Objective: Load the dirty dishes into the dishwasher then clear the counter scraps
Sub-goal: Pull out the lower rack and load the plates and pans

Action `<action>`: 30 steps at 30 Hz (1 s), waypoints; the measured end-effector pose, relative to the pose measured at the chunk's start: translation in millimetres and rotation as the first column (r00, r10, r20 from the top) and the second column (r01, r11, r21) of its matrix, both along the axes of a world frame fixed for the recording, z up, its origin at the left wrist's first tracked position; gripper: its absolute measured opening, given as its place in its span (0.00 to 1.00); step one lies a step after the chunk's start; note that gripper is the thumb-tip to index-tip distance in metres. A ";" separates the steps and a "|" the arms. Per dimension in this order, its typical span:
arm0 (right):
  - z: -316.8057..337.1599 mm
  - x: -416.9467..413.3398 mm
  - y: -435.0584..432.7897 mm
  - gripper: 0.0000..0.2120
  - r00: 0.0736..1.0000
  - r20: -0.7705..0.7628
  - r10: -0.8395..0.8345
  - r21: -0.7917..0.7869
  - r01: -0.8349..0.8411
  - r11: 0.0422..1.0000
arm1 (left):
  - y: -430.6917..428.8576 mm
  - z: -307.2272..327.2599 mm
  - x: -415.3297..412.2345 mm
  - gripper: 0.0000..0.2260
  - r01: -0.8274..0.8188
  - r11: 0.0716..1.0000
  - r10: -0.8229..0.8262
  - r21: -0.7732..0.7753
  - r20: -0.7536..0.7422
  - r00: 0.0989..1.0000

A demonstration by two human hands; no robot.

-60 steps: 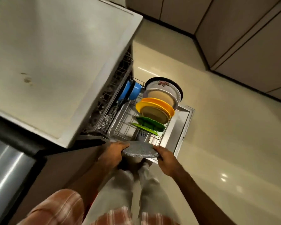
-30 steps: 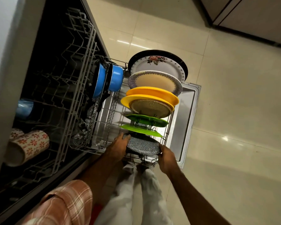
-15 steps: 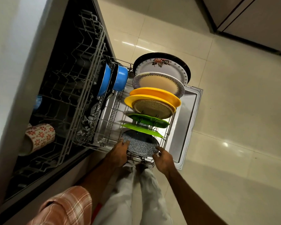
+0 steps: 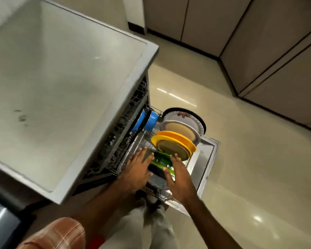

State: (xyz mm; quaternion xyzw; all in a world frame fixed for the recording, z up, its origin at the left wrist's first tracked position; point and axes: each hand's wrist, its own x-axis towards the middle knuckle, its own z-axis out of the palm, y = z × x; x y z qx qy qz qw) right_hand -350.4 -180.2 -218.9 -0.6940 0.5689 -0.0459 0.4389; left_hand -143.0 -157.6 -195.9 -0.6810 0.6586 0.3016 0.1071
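- The bench [image 4: 57,78] fills the upper left, a pale grey-white slab with a raised lip; its top is bare apart from a few dark smudges toward nine o'clock.
- Under its right edge the dishwasher [image 4: 126,141] stands open, and the lower rack [image 4: 133,159] is pulled out over the dropped door [image 4: 205,162].
- In the rack, plates stand on edge in a row: a flowered white plate [image 4: 181,115] at the twelve o'clock end, a cream plate with a patterned rim [image 4: 180,130] next, then yellow plates [image 4: 174,141], green plates [image 4: 160,159], and a grey speckled plate [image 4: 157,180] at the six o'clock end, nearest the person.
- Blue bowls [image 4: 145,119] sit at about ten o'clock from the plates, tucked against the machine.
- The left hand [image 4: 136,169] hangs over the rack with its grip spread flat, fingers straight, holding nothing.
- The right hand [image 4: 178,177] is just beside the speckled plate at three o'clock, its grip likewise spread wide and empty.
- A checked sleeve [image 4: 56,234] shows at seven o'clock.
- The floor [image 4: 250,168] is glossy cream tile catching ceiling lights; beige cabinet doors [image 4: 258,42] run along twelve to three o'clock.
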 end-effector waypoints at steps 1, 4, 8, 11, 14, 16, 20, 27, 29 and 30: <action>17.6 1.7 -2.2 0.33 0.999 -0.002 0.043 -0.035 -0.043 0.998 | 3.9 21.6 4.1 0.34 0.004 0.999 -0.003 -0.050 0.028 1.000; 66.5 9.1 -6.5 0.37 0.986 -0.026 0.165 -0.112 -0.167 0.980 | 20.6 79.1 14.3 0.36 -0.001 0.980 0.022 -0.201 0.098 0.995; 125.7 36.6 -0.1 0.36 0.952 -0.031 0.305 -0.199 -0.305 0.931 | 61.0 136.2 30.7 0.34 -0.114 0.936 0.162 -0.332 0.120 0.980; 162.3 73.5 8.9 0.34 0.902 -0.036 0.430 -0.268 -0.424 0.865 | 102.8 160.8 53.7 0.33 -0.242 0.874 0.337 -0.421 0.167 0.927; 188.9 115.2 20.5 0.34 0.829 -0.007 0.560 -0.322 -0.532 0.783 | 148.1 179.5 79.4 0.33 -0.414 0.799 0.519 -0.436 0.155 0.840; 202.8 147.4 34.7 0.33 0.754 -0.009 0.657 -0.373 -0.613 0.697 | 186.7 191.1 95.9 0.33 -0.544 0.714 0.650 -0.440 0.128 0.749; 224.9 208.7 72.1 0.35 0.588 0.039 0.808 -0.395 -0.734 0.553 | 270.9 214.5 120.3 0.34 -0.696 0.565 0.798 -0.443 0.076 0.599; 254.3 301.7 193.4 0.20 0.423 0.194 0.885 -0.564 -0.690 0.454 | 440.0 244.2 133.8 0.33 -0.757 0.281 0.931 -0.590 -0.024 0.365; 254.2 323.6 234.2 0.20 0.359 0.200 0.912 -0.597 -0.693 0.403 | 484.2 245.9 134.8 0.34 -0.777 0.208 0.955 -0.594 -0.048 0.293; 253.4 333.5 256.2 0.22 0.322 0.180 0.929 -0.596 -0.716 0.364 | 506.1 245.8 135.2 0.34 -0.798 0.176 0.967 -0.577 -0.053 0.251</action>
